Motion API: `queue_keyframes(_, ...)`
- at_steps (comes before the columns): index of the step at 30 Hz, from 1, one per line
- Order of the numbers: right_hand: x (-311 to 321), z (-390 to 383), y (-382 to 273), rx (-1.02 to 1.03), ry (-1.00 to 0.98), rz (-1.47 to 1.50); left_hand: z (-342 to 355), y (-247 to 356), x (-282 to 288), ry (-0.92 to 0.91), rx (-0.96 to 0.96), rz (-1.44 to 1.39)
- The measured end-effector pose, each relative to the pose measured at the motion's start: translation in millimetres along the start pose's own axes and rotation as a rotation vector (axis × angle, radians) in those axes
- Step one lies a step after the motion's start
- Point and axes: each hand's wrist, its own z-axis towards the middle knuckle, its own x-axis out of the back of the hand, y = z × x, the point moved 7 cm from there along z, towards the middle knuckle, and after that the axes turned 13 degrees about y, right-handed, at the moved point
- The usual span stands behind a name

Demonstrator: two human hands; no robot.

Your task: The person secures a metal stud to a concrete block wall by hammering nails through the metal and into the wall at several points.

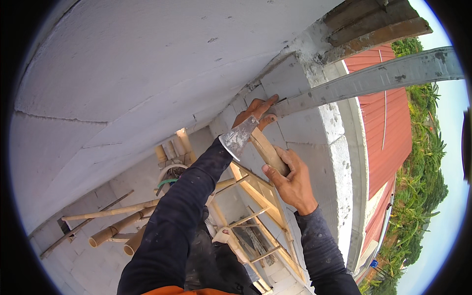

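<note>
My right hand [295, 182] is closed round the wooden handle of a hatchet [238, 137]. Its grey, worn metal head flares to a wide edge and hangs in front of my left wrist. Up against the pale block wall, my left hand [255, 112] has its forefinger and thumb on either side of the near end of a long grey metal channel [364, 81]. A thin dark sliver shows by the forefinger tip; what it is I cannot tell. The hatchet head hides part of this hand.
A large pale wall [147, 64] rises on the left. Below stand a wooden ladder-like frame [260, 196] and bamboo poles [110, 233]. Wooden boards [373, 39] jut out at the top right. Beyond the wall's white edge [339, 167] lie a red roof [386, 123] and greenery.
</note>
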Motion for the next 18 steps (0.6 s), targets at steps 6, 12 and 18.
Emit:
queue_keyframes(6,9.6,-10.9,17.4,-0.062,-0.029,0.131,-1.0,-6.7,2.5,0.081,-0.075,-0.01)
queue_keyframes(12,8.1,-9.3,13.4,-0.03,0.019,0.001,0.5,-6.9,6.7,0.047,-0.087,0.058)
queue_keyframes(18,22.5,1.4,57.0,-0.372,0.125,0.325,1.3,-6.7,4.1,0.056,-0.147,0.079)
